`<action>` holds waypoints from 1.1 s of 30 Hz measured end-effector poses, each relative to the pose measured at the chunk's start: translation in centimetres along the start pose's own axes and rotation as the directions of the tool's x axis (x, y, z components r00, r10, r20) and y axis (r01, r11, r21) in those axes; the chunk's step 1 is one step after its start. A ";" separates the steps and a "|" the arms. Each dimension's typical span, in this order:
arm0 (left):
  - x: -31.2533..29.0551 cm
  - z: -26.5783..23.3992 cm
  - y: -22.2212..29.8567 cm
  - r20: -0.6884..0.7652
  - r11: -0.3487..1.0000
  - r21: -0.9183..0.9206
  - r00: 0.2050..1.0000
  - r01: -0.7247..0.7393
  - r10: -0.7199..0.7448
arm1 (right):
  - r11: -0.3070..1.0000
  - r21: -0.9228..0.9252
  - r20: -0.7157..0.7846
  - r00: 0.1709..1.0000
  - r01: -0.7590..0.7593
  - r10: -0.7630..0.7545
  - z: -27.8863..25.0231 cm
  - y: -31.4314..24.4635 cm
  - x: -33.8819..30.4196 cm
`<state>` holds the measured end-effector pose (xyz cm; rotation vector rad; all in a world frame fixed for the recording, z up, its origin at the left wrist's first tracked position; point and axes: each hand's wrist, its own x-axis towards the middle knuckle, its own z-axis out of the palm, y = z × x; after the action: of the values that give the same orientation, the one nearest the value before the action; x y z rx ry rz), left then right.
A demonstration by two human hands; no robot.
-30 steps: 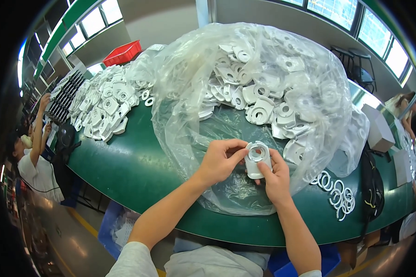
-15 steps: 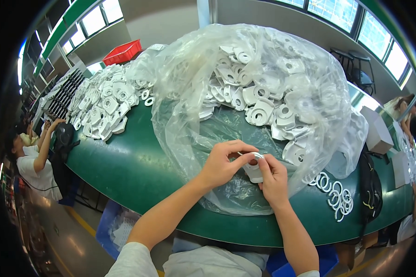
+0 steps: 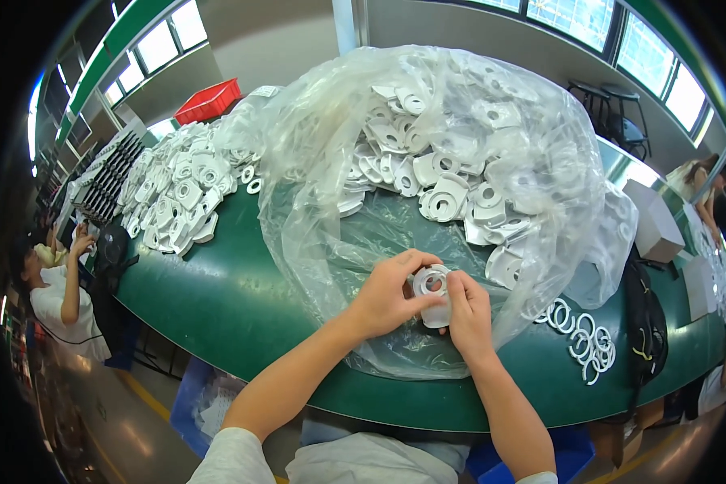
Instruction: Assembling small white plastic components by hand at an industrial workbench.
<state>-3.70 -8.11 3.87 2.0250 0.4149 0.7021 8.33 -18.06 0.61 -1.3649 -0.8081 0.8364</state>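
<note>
Between my hands, over the near part of the bag, is a white plastic part with a round, ringed opening at its top. My left hand grips its left side, thumb across the front and fingers around the upper edge. On the opposite side my right hand pinches the edge, thumb near the opening. Whether a loose ring sits in the opening, I cannot tell. A large clear plastic bag spreads beyond my hands, holding many similar white parts. Loose white rings lie to the right of my right hand.
Another heap of white parts covers the green table at left, near a red tray. White boxes and a black bag stand right. A blue bin is below the edge; a person sits left.
The white part has turned so its ringed opening shows more fully. My left fingers have shifted off the opening to its side, and both hands have moved slightly left.
</note>
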 end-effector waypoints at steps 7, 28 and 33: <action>0.2 -1.4 -1.5 0.165 0.895 -0.355 0.960 0.271 -0.225 | 0.984 0.161 0.150 0.988 -0.071 0.047 -1.1 -0.8 0.3; -0.5 1.2 -1.7 0.109 0.867 -0.456 0.979 0.201 -0.170 | 0.991 0.099 0.045 0.994 0.094 -0.099 -0.6 -0.2 0.1; -0.2 1.1 -1.9 0.115 0.887 -0.425 0.983 0.181 -0.146 | 0.992 0.076 0.042 0.994 0.098 -0.101 -1.0 -0.4 0.0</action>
<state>-3.17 -7.96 1.71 1.5679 0.3417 0.5494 9.19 -18.58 1.01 -1.2349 -0.8654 0.8137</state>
